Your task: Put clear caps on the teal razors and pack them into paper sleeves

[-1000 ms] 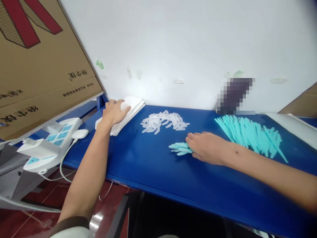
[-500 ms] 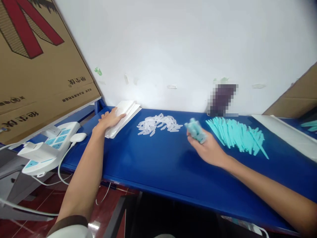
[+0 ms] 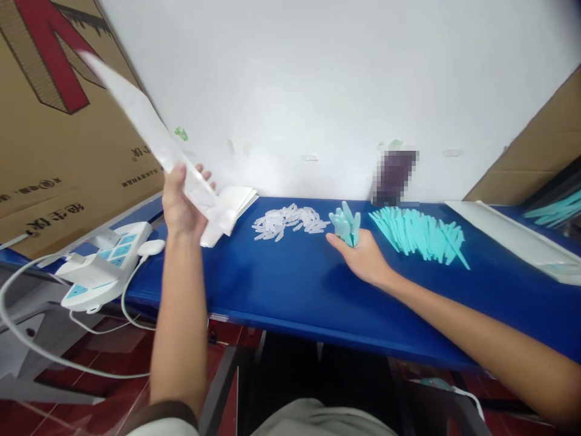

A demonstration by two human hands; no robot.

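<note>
My left hand (image 3: pixel 179 203) is raised above the table's left side, its thumb and fingers closed on a flat white plastic bag (image 3: pixel 145 124) that slants up to the left. Below it lies a stack of similar white bags (image 3: pixel 239 201). My right hand (image 3: pixel 365 257) grips a bundle of turquoise sticks (image 3: pixel 345 223), rounded ends pointing up, over the middle of the table. Between the hands is a loose pile of small translucent white strips (image 3: pixel 288 221). Right of my right hand, a row of longer turquoise sticks (image 3: pixel 415 233) lies spread side by side.
The blue table (image 3: pixel 295 284) meets a white wall (image 3: pixel 281 79). A power strip (image 3: pixel 111 266) with plugs and cables sits at the left edge, before a large cardboard box (image 3: pixel 68 157). On the right are a white tray-like piece (image 3: pixel 512 236) and more turquoise sticks (image 3: pixel 554 209).
My left hand has lifted one white bag up from the stack. My right hand has turned the turquoise bundle more upright and shifted slightly left. The view has moved a little.
</note>
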